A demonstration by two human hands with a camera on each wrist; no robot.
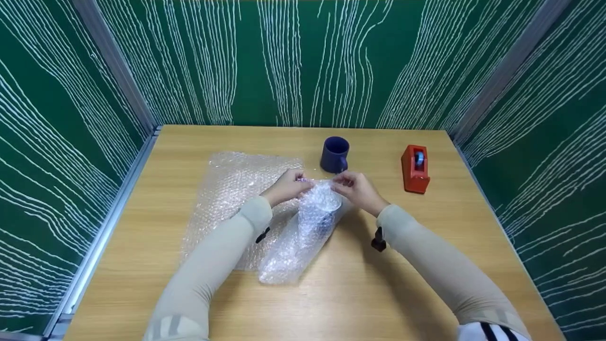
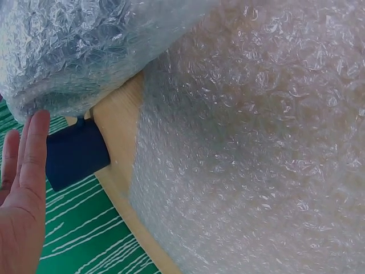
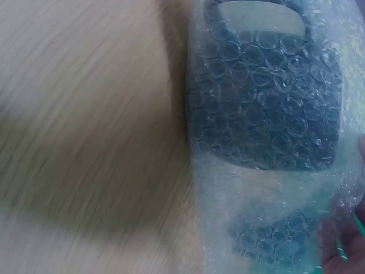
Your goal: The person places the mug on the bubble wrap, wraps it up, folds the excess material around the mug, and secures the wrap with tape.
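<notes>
A roll of bubble wrap (image 1: 303, 237) lies slanted before me, with a dark mug (image 3: 262, 103) showing through its layers. At its far end, the left hand (image 1: 289, 185) pinches the wrap's edge; in the left wrist view its outer fingers (image 2: 34, 148) reach out straight beside the wrap. Opposite it, the right hand (image 1: 358, 190) pinches the same end between thumb and fingers. Right behind the hands stands an upright blue mug (image 1: 334, 154), uncovered, its handle toward me.
A flat sheet of bubble wrap (image 1: 236, 189) lies on the wooden table (image 1: 355, 293), left of and partly under the roll. A red tape dispenser (image 1: 415, 170) stands at the right. Green panels (image 1: 246, 61) with white lines enclose the table's back and sides.
</notes>
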